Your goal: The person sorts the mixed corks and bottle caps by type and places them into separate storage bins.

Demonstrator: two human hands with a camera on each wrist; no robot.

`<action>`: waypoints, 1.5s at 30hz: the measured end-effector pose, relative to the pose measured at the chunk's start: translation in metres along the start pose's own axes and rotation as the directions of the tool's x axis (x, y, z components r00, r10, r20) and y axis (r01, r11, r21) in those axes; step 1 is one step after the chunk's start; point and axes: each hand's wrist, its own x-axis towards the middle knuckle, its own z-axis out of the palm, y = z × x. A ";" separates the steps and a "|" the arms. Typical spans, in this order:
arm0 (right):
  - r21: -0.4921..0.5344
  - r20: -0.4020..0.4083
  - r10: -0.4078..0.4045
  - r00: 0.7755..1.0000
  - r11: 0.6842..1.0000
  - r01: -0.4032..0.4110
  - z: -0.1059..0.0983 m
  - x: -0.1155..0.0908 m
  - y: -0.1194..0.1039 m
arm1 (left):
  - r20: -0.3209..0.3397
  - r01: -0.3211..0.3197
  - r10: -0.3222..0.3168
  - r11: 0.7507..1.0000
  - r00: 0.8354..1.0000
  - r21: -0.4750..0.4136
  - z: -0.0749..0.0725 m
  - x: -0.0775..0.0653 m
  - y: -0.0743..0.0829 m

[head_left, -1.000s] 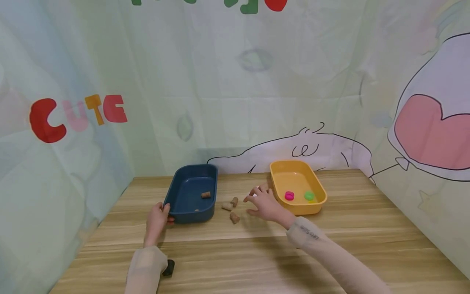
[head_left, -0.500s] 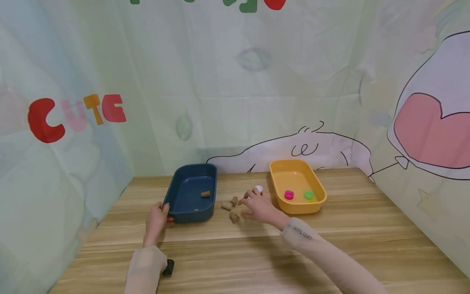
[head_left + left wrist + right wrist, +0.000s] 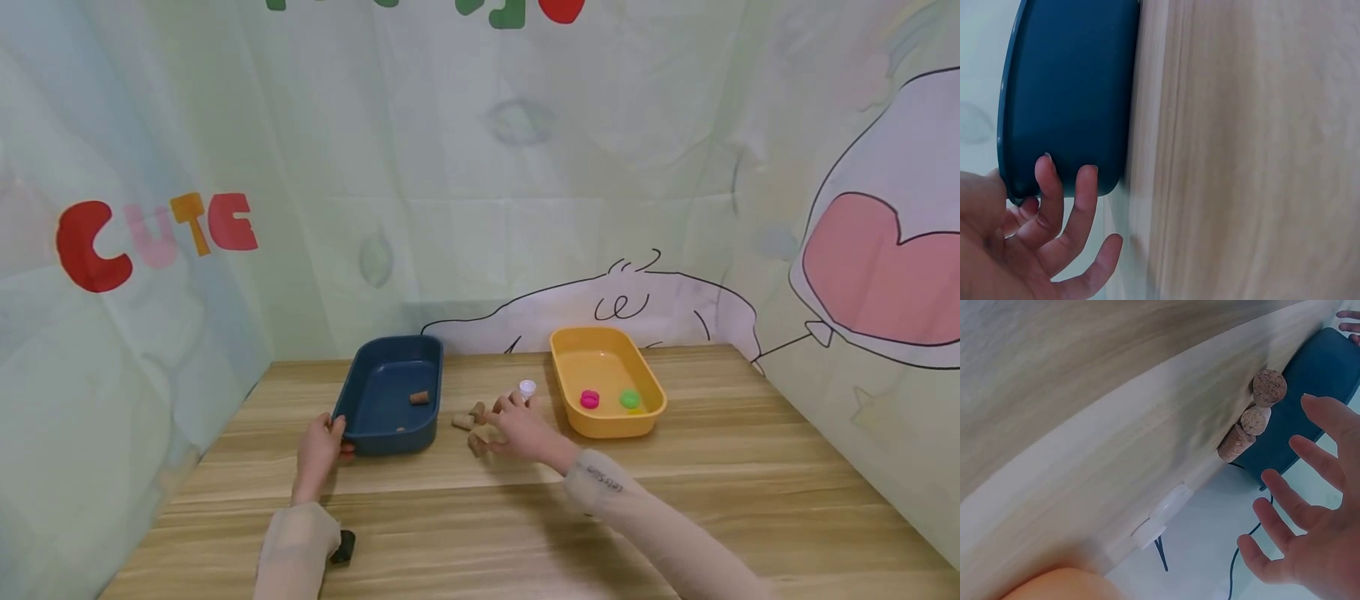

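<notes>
At the near left corner of a blue tray (image 3: 397, 444), my left hand (image 3: 318, 454) grips the rim; in the left wrist view its fingertips touch the outer wall. One cork (image 3: 419, 398) lies inside that tray, and a small part of another shows by the front wall. To the tray's right, three loose corks (image 3: 1269, 387) lie close together on the table. Over them hovers my right hand (image 3: 525, 429), its fingers spread and holding nothing in the right wrist view. Just behind it stands a white bottle cap (image 3: 527, 388), with a second white piece partly hidden.
A yellow tray (image 3: 611, 427) stands to the right, with a pink cap (image 3: 590, 399), a green cap (image 3: 630, 398) and a yellow piece inside. A printed curtain (image 3: 480, 208) closes off the table's back. A small black object (image 3: 343, 547) sits beside the left sleeve.
My right hand has moved left and slightly nearer, from beside the yellow tray to the loose corks, uncovering the white cap. The left hand has stayed on the blue tray.
</notes>
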 end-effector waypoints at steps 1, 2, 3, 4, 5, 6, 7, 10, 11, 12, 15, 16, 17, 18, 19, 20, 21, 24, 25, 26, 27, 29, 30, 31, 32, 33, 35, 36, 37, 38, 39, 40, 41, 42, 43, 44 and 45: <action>0.002 0.005 0.000 1.000 1.000 0.000 0.000 0.001 -0.001 | 0.001 -0.001 0.001 1.000 1.000 -0.001 0.000 0.000 0.000; 0.006 0.008 0.001 1.000 1.000 -0.001 0.000 0.001 -0.001 | 0.002 -0.001 0.001 1.000 1.000 -0.003 0.000 0.000 0.000; 0.010 0.013 0.001 1.000 1.000 -0.001 0.000 0.001 -0.002 | 0.004 -0.001 0.001 1.000 1.000 -0.002 0.000 0.000 0.000; 0.018 0.016 0.000 1.000 1.000 0.000 0.000 0.001 -0.002 | 0.004 -0.002 0.002 1.000 1.000 0.000 0.000 0.000 -0.001; 0.024 0.023 0.001 1.000 1.000 -0.002 0.000 0.002 -0.003 | 0.005 -0.002 0.002 1.000 1.000 -0.001 0.000 0.000 -0.001; 0.024 0.027 0.001 1.000 1.000 -0.002 0.001 0.002 -0.003 | 0.007 -0.002 0.002 1.000 1.000 -0.001 0.000 0.000 -0.001; 0.028 0.030 0.002 1.000 1.000 -0.003 0.001 0.002 -0.004 | 0.006 -0.003 0.003 1.000 1.000 0.000 0.000 0.000 -0.001; 0.023 0.027 0.002 1.000 1.000 -0.003 0.005 0.004 -0.004 | 0.000 -0.006 0.006 1.000 1.000 0.003 0.000 0.001 -0.001; 0.017 0.028 0.002 1.000 1.000 -0.002 0.007 0.005 -0.004 | -0.004 -0.009 0.009 1.000 1.000 0.005 0.000 0.001 -0.002; 0.008 0.025 -0.002 1.000 1.000 0.002 0.009 0.006 -0.004 | -0.007 -0.010 0.010 1.000 1.000 0.008 0.001 0.001 -0.002; -0.030 0.004 -0.021 1.000 0.999 0.021 0.016 0.009 -0.004 | -0.014 -0.012 0.012 1.000 1.000 0.010 0.001 0.001 -0.003; -0.045 -0.002 -0.028 1.000 0.999 0.028 0.017 0.009 -0.004 | -0.014 -0.011 0.011 1.000 1.000 0.010 0.001 0.001 -0.003; -0.059 -0.011 -0.034 0.999 0.998 0.034 0.018 0.010 -0.005 | -0.015 -0.010 0.010 1.000 1.000 0.010 0.001 0.001 -0.003; -0.070 -0.021 -0.041 0.999 0.997 0.040 0.019 0.010 -0.005 | -0.015 -0.009 0.009 1.000 1.000 0.012 0.001 0.001 -0.003; -0.078 -0.030 -0.046 0.998 0.996 0.043 0.020 0.010 -0.005 | -0.016 -0.011 0.011 1.000 1.000 0.013 0.001 0.001 -0.003; -0.083 -0.036 -0.050 0.998 0.995 0.047 0.020 0.010 -0.006 | -0.017 -0.013 0.013 1.000 1.000 0.014 0.001 0.001 -0.003; -0.089 -0.038 -0.053 0.998 0.995 0.049 0.020 0.010 -0.006 | -0.019 -0.015 0.015 1.000 1.000 0.015 0.001 0.000 -0.003; -0.110 -0.038 -0.060 0.997 0.992 0.056 0.020 0.009 -0.007 | -0.023 -0.024 0.025 0.999 0.999 0.021 0.001 0.000 -0.002; -0.116 -0.037 -0.062 0.997 0.992 0.058 0.021 0.009 -0.007 | -0.023 -0.026 0.026 1.000 0.999 0.018 0.001 0.000 -0.002; -0.123 -0.035 -0.064 0.997 0.991 0.059 0.022 0.009 -0.007 | -0.023 -0.026 0.026 1.000 0.999 0.015 0.001 0.000 -0.002; -0.126 -0.034 -0.065 0.997 0.990 0.060 0.022 0.009 -0.007 | -0.022 -0.027 0.027 1.000 0.999 0.014 0.001 0.000 -0.002; -0.125 -0.034 -0.068 0.997 0.990 0.064 0.024 0.009 -0.006 | -0.022 -0.026 0.026 1.000 0.999 0.009 0.001 0.000 -0.002; -0.127 -0.034 -0.070 0.997 0.990 0.066 0.025 0.009 -0.005 | -0.021 -0.026 0.026 1.000 0.999 0.007 0.002 0.000 -0.002; -0.127 -0.035 -0.073 0.997 0.990 0.068 0.025 0.009 -0.005 | -0.021 -0.024 0.024 1.000 0.999 0.005 0.002 0.000 -0.002; -0.127 -0.034 -0.074 0.997 0.990 0.069 0.026 0.009 -0.004 | -0.020 -0.023 0.023 1.000 1.000 0.003 0.002 0.001 -0.002; -0.127 -0.031 -0.075 0.997 0.989 0.070 0.026 0.009 -0.004 | -0.020 -0.022 0.022 1.000 1.000 0.003 0.002 0.000 -0.002; -0.127 -0.026 -0.074 0.997 0.989 0.070 0.026 0.009 -0.004 | -0.018 -0.022 0.022 1.000 1.000 0.003 0.001 0.000 -0.002; -0.129 -0.024 -0.072 0.997 0.989 0.069 0.026 0.009 -0.004 | -0.017 -0.020 0.020 1.000 1.000 0.002 0.001 0.000 -0.001; -0.124 -0.019 -0.070 0.997 0.990 0.068 0.026 0.009 -0.005 | -0.016 -0.019 0.019 1.000 1.000 0.003 0.001 -0.001 -0.001; -0.123 -0.016 -0.068 0.998 0.990 0.066 0.025 0.010 -0.005 | -0.014 -0.018 0.018 1.000 1.000 0.003 0.001 -0.001 -0.001; -0.124 -0.015 -0.066 0.998 0.990 0.064 0.025 0.010 -0.005 | -0.014 -0.017 0.017 1.000 1.000 0.003 0.001 -0.001 -0.001; -0.124 -0.011 -0.064 0.998 0.990 0.062 0.025 0.011 -0.006 | -0.013 -0.017 0.017 1.000 1.000 0.003 0.001 -0.001 -0.001; -0.126 -0.007 -0.061 0.998 0.990 0.060 0.025 0.011 -0.006 | -0.011 -0.015 0.015 1.000 1.000 0.001 0.001 -0.001 -0.001; -0.129 -0.003 -0.058 0.998 0.990 0.057 0.025 0.012 -0.006 | -0.011 -0.014 0.014 1.000 1.000 0.001 0.001 -0.001 0.000; -0.133 0.000 -0.056 0.998 0.990 0.055 0.025 0.012 -0.007 | -0.010 -0.014 0.014 1.000 1.000 0.001 0.001 -0.001 0.000; -0.138 0.003 -0.054 0.999 0.989 0.054 0.025 0.012 -0.007 | -0.011 -0.013 0.014 1.000 1.000 0.001 0.001 -0.001 0.000; -0.141 0.004 -0.054 0.999 0.989 0.054 0.024 0.012 -0.007 | -0.011 -0.014 0.014 1.000 1.000 0.002 0.000 -0.001 0.000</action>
